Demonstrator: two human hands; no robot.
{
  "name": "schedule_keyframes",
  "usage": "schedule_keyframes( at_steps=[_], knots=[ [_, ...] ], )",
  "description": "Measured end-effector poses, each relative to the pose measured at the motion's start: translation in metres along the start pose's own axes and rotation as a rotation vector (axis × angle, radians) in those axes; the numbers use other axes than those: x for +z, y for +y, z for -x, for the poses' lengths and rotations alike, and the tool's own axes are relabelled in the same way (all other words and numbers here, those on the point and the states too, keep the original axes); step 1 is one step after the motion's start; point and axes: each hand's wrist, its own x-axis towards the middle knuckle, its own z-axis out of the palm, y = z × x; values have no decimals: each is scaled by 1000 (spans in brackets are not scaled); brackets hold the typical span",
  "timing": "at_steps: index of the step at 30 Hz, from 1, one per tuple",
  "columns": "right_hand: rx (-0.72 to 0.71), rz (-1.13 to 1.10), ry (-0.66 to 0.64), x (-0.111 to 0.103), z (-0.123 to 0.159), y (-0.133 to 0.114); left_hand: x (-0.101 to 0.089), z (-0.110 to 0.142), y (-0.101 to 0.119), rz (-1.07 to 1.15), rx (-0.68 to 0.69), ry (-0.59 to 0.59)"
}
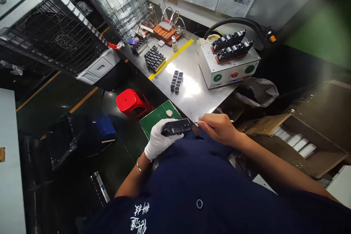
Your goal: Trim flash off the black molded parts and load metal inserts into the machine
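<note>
Black part: a long, boxy piece (177,127) is lying in the left hand (160,139), just off the near corner of the steel table (208,97), on the person's side.
Long axis: the part is running crosswise before the body, its right end pointing at the right hand (218,128).
Tool line: a thin tool (195,122) is aiming along roughly that axis; whether its tip is touching, one cannot tell.
Grip: the left fingers are wrapping the part; the bare right hand is pinching the tool beside the table's corner.
Surfaces: dark, plastic-looking casing is sitting against a white fabric glove (153,149).
Table edge: a smooth green board (150,123) is lying beside it, worn along its rim.
Tabletop: two slim, ridged black strips (177,82) are standing out against the table's glare.
</note>
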Motion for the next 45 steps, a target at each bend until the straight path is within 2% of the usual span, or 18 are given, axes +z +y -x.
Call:
schedule_keyframes(
  at_steps=[3, 12, 15, 18, 21, 24, 26, 28, 32, 33, 35, 37, 40, 45],
  knots=[
    [5, 23, -2, 1, 1, -3, -3, 3, 3, -85, 92, -34],
    [-26, 5, -68, 8, -1, -1, -9, 6, 4, -146, 130, -71],
    [11, -4, -111, 15, -2, 4, -12, 9, 9, -187, 150, -200],
    [83, -129, -167, 18, -2, 7, -13, 8, 17, -198, 171, -304],
    [126, -322, -249, 13, -3, 5, -12, 3, 22, -171, 292, -350],
    [84, -434, -372, 6, -3, 2, -11, -4, 25, -115, 526, -399],
    [54, -457, -412, 4, -2, 1, -11, -5, 25, -96, 599, -403],
    [15, -443, -397, 4, -1, 2, -13, -5, 22, -90, 517, -391],
    [-117, -313, -233, 4, -4, 1, -17, -5, 4, 56, 114, -236],
    [-157, -262, -186, 4, -7, 0, -18, -7, -2, 134, 9, -240],
    [-230, -159, -129, 3, -14, -3, -19, -12, -13, 268, -138, -329],
    [-283, -86, -139, 2, -21, -6, -19, -17, -20, 325, -182, -438],
    [-326, -37, -188, 3, -26, -9, -17, -20, -24, 333, -178, -527],
    [-330, 12, -213, 4, -22, -8, -13, -19, -25, 322, -168, -522]
  ],
)
